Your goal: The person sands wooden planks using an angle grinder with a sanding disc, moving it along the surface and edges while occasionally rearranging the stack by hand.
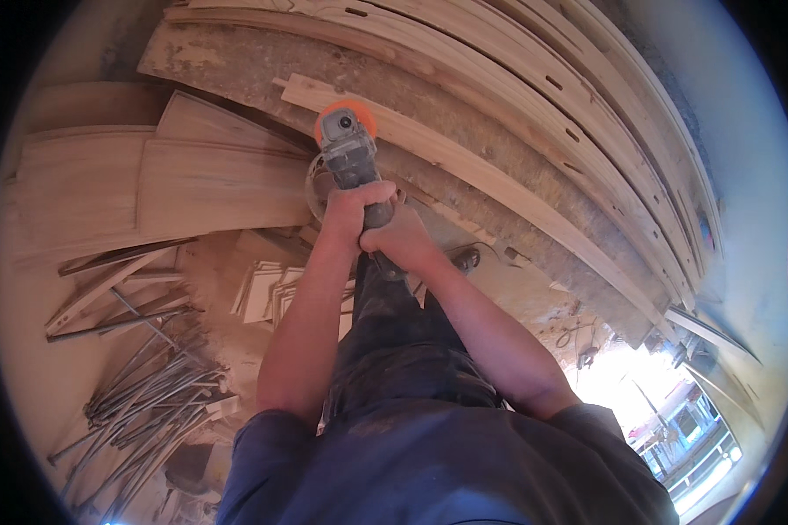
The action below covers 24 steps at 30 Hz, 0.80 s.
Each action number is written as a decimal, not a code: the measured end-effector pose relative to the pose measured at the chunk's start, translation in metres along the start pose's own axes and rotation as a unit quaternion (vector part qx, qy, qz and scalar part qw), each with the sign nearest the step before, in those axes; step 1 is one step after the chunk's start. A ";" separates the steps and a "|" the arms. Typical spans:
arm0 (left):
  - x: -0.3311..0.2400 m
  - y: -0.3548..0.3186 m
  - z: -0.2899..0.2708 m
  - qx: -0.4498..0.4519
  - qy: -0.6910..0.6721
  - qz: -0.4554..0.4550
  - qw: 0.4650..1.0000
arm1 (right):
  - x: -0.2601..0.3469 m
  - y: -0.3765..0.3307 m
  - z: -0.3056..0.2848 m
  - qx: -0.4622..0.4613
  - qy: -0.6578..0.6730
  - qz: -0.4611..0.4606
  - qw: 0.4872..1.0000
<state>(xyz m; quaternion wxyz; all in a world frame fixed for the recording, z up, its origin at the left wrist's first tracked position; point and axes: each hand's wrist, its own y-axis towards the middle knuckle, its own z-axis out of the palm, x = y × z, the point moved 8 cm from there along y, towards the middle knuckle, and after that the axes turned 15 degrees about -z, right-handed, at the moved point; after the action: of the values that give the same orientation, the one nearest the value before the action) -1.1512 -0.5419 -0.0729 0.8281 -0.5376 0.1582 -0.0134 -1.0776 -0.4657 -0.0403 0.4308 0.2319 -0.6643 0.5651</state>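
Observation:
A grey and black angle grinder [351, 160] with an orange disc [364, 115] is held out in front of me. My left hand [348, 210] wraps round its body just behind the head, thumb across the top. Closer to me, my right hand [403, 234] grips the rear part of the body. The disc lies over a long pale wooden plank [464, 166], near its left end. Whether the disc touches the wood, I cannot tell. The plank lies on a worn, dusty work surface [263, 66].
Several long slotted boards [517, 66] lie along the far side. Flat wooden panels [210, 188] are at the left. Below them on the floor are a heap of metal rods [140, 394] and some thin pale pieces [267, 289]. Bright light enters at the lower right.

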 end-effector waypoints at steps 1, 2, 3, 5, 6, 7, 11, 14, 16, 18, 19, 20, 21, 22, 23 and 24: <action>0.008 -0.001 0.004 0.003 -0.003 -0.004 1.000 | -0.010 -0.004 -0.002 -0.019 0.008 -0.020 1.000; 0.018 -0.003 0.010 0.006 -0.006 -0.008 1.000 | -0.019 -0.012 -0.006 -0.039 0.015 -0.040 0.998; 0.031 -0.004 0.014 -0.016 0.018 0.007 1.000 | -0.028 -0.025 -0.015 -0.042 -0.030 -0.031 0.998; 0.060 -0.009 0.046 -0.007 0.058 0.016 0.998 | -0.079 -0.064 -0.041 -0.064 0.014 0.012 0.998; 0.072 -0.014 0.066 0.019 0.068 0.008 0.997 | -0.111 -0.086 -0.047 -0.078 0.105 0.047 0.990; 0.091 -0.008 0.075 0.009 0.121 0.029 0.992 | -0.109 -0.104 -0.059 -0.118 0.082 0.021 0.989; 0.108 0.006 0.090 0.032 0.195 -0.019 0.980 | -0.065 -0.111 -0.062 -0.151 0.174 0.002 0.973; 0.060 0.002 0.067 0.017 0.120 0.006 0.993 | -0.063 -0.075 -0.050 -0.100 0.121 0.007 0.988; 0.018 -0.001 0.042 0.002 0.083 -0.011 0.997 | -0.022 -0.032 -0.027 -0.073 0.093 -0.005 0.993; -0.024 -0.002 0.016 -0.016 0.052 -0.013 0.998 | 0.002 0.015 -0.003 -0.027 0.055 -0.001 0.998; -0.046 -0.003 0.000 -0.031 0.037 0.002 0.999 | 0.024 0.034 0.010 -0.010 0.050 -0.003 0.999; -0.065 0.004 -0.015 -0.018 0.003 0.015 1.000 | 0.042 0.050 0.022 0.006 0.044 -0.007 0.999; -0.080 0.009 -0.026 -0.002 -0.030 0.027 0.999 | 0.050 0.064 0.032 0.003 0.064 -0.023 0.998; -0.092 0.007 -0.030 -0.008 -0.031 0.037 0.999 | 0.056 0.076 0.039 -0.003 0.082 -0.037 0.996; -0.103 0.004 -0.032 -0.013 -0.032 0.048 0.998 | 0.060 0.083 0.042 -0.011 0.101 -0.052 0.994; -0.107 0.001 -0.032 -0.018 -0.036 0.056 0.998 | 0.054 0.084 0.043 0.002 0.083 -0.031 0.996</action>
<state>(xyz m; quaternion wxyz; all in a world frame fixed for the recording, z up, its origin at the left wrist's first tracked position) -1.2621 -0.5492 -0.0591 0.8231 -0.5426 0.1580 0.0554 -1.1864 -0.4760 -0.0408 0.5014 0.2059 -0.6178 0.5697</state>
